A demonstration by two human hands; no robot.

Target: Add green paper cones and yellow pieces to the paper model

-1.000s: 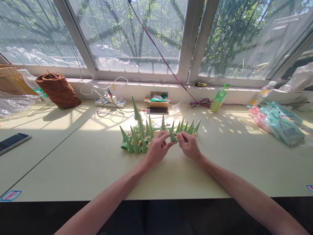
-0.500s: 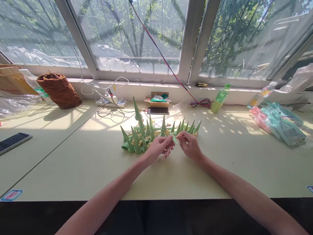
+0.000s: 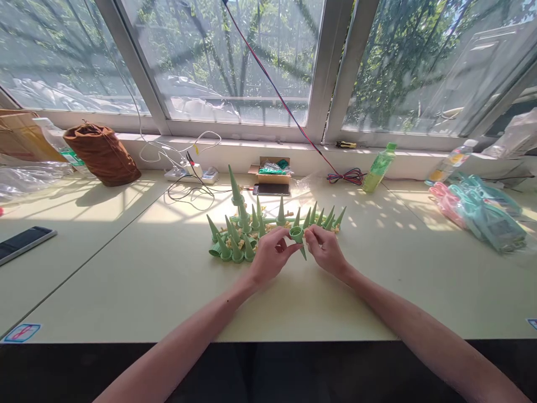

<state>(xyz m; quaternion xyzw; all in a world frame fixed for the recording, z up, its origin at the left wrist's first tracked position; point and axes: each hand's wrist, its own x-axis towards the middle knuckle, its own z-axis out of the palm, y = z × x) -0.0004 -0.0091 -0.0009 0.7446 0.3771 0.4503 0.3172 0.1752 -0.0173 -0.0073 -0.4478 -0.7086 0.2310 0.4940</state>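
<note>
Between my hands is a small hollow green plastic cone [image 3: 296, 237], its open end facing up toward me and its tip pointing down. My left hand [image 3: 271, 256] grips it from the left between thumb and fingers. My right hand [image 3: 329, 255] is pinched close against the cone's right side; whatever lies between its fingertips is too small to make out. Just beyond my hands, several similar green cones [image 3: 237, 253] stand on the table, with small yellowish pieces [image 3: 269, 227] among them. One taller stack of cones [image 3: 235, 187] rises at the back left.
Behind the cones are a dark phone [image 3: 272, 190] and an open cardboard box [image 3: 273, 178]. A green bottle [image 3: 378, 168] and pink and teal bagged items [image 3: 482, 215] stand to the right. At left are a power strip [image 3: 191, 176], a brown bag [image 3: 102, 155] and another phone [image 3: 26, 244].
The cone has turned in my left hand, so its opening now faces up and its tip down. My left fingers have shifted around it. My right hand stays pinched beside it.
</note>
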